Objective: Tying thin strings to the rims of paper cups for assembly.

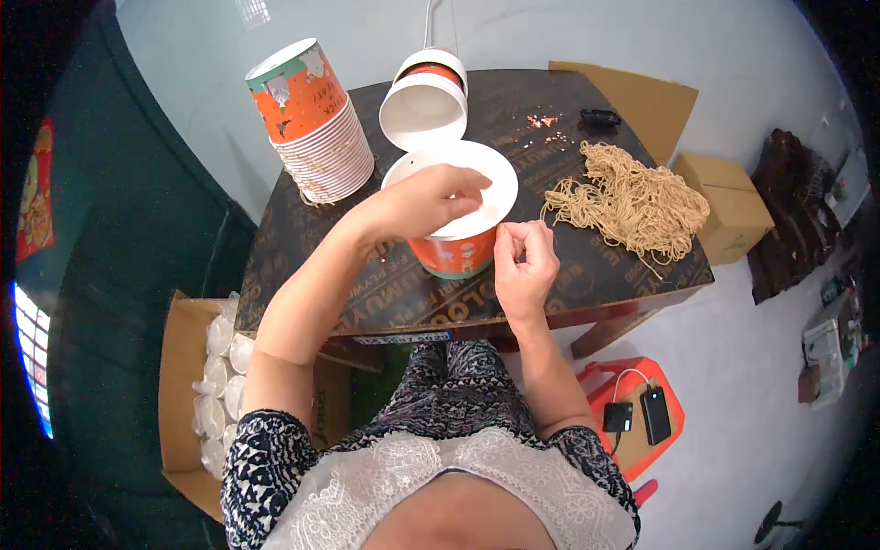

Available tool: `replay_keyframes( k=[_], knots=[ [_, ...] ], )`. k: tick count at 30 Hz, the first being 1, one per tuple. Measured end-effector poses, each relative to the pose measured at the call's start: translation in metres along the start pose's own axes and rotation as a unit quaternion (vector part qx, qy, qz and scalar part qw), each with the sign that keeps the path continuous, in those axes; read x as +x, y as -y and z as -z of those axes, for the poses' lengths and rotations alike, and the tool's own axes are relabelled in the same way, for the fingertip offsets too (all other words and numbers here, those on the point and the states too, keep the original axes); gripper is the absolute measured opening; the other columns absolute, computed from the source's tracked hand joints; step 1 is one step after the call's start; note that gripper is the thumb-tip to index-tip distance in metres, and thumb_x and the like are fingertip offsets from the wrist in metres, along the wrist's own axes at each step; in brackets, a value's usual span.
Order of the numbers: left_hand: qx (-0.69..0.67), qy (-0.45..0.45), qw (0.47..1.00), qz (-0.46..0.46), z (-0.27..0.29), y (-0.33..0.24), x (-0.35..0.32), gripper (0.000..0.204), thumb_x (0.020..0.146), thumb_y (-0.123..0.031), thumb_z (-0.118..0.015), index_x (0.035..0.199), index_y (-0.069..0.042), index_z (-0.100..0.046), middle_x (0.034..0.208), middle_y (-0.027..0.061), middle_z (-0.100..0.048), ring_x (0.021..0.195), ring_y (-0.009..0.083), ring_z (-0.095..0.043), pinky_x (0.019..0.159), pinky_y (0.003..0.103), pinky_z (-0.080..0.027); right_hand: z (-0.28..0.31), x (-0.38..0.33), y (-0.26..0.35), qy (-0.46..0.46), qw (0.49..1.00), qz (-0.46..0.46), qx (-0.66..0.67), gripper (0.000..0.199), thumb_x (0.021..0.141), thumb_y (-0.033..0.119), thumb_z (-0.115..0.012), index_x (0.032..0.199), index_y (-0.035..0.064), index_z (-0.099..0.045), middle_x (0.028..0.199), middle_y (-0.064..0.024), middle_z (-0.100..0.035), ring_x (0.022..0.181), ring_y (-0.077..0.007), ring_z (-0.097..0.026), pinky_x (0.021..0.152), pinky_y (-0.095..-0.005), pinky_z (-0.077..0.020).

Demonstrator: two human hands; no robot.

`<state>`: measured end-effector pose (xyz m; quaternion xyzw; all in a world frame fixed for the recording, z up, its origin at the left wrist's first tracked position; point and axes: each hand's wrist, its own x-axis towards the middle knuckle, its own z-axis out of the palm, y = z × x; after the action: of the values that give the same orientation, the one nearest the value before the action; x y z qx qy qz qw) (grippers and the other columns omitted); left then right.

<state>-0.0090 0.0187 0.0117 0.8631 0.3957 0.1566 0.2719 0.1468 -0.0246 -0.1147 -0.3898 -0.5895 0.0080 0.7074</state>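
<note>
An orange paper bucket (pixel 456 253) with a white inside and a green band at its base stands before me near the table's front edge, its mouth tipped toward me. Over that mouth reaches my left hand (pixel 431 198), fingers curled together within the rim. Thumb and forefinger of my right hand (pixel 526 260) are pinched against the bucket's right side, just below the rim. Whatever either hand holds is too small or hidden to make out. To the right lies a loose heap of tan cord (pixel 637 202).
A tall leaning stack of paper buckets (pixel 330 151) occupies the table's (pixel 394 307) left. Behind my bucket, white-lidded containers (pixel 426 105) lie tipped. Small orange scraps (pixel 543 121) and a black object (pixel 600 118) sit farther back. Below are a carton of clear cups (pixel 188 367) and a red stool (pixel 669 403).
</note>
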Motion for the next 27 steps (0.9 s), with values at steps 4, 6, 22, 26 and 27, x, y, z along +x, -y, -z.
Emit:
replay_keyframes(
  k=[4,6,22,26,27],
  knots=[
    [-0.055,0.061,0.996,-0.038,-0.007,0.011,0.012,0.026,0.09,-0.011,-0.063,0.112,0.0,-0.068,0.102,0.0112,-0.071,0.096,0.0175,-0.064,0.089,0.033,-0.049,0.0,0.0,0.002,0.006,1.0,0.001,-0.007,0.015,0.078,-0.005,-0.069,0.079,0.0045,-0.058,0.063,-0.005,-0.045,0.06,-0.0233,-0.046,0.061,-0.037,-0.0354],
    [-0.06,0.073,0.995,-0.029,-0.008,0.007,0.015,0.022,0.089,-0.01,-0.063,0.108,0.0,-0.069,0.096,0.0096,-0.071,0.091,0.0154,-0.063,0.085,0.032,-0.049,-0.001,-0.001,0.001,0.001,1.0,0.005,0.004,0.015,0.078,-0.005,-0.068,0.079,0.0045,-0.058,0.064,-0.0052,-0.045,0.061,-0.0234,-0.046,0.062,-0.0371,-0.0354],
    [-0.133,0.022,0.991,0.017,-0.006,0.011,0.005,0.024,0.094,-0.018,-0.05,0.084,0.002,-0.06,0.072,0.0051,-0.062,0.067,0.0133,-0.057,0.068,0.03,-0.048,0.027,-0.001,-0.001,0.12,0.991,0.003,-0.052,0.006,0.083,0.006,-0.069,0.085,0.0057,-0.063,0.071,-0.0047,-0.058,0.067,-0.0243,-0.054,0.071,-0.0374,-0.0385],
    [-0.155,-0.015,0.987,0.025,-0.01,0.005,0.0,0.028,0.096,-0.02,-0.052,0.081,0.001,-0.063,0.068,0.0033,-0.061,0.061,0.0107,-0.054,0.059,0.028,-0.045,0.027,-0.002,0.003,0.136,0.99,-0.009,-0.045,0.005,0.084,0.005,-0.067,0.084,0.0057,-0.063,0.072,-0.0048,-0.058,0.068,-0.0246,-0.055,0.073,-0.0374,-0.0383],
    [-0.154,-0.015,0.988,0.024,-0.012,0.003,-0.001,0.028,0.096,-0.02,-0.052,0.081,0.001,-0.063,0.068,0.0033,-0.061,0.061,0.0107,-0.054,0.059,0.028,-0.045,0.027,-0.002,0.004,0.135,0.99,-0.001,-0.027,0.004,0.084,0.006,-0.067,0.083,0.0053,-0.062,0.072,-0.0053,-0.059,0.069,-0.0251,-0.055,0.073,-0.0376,-0.0384]
  ],
)
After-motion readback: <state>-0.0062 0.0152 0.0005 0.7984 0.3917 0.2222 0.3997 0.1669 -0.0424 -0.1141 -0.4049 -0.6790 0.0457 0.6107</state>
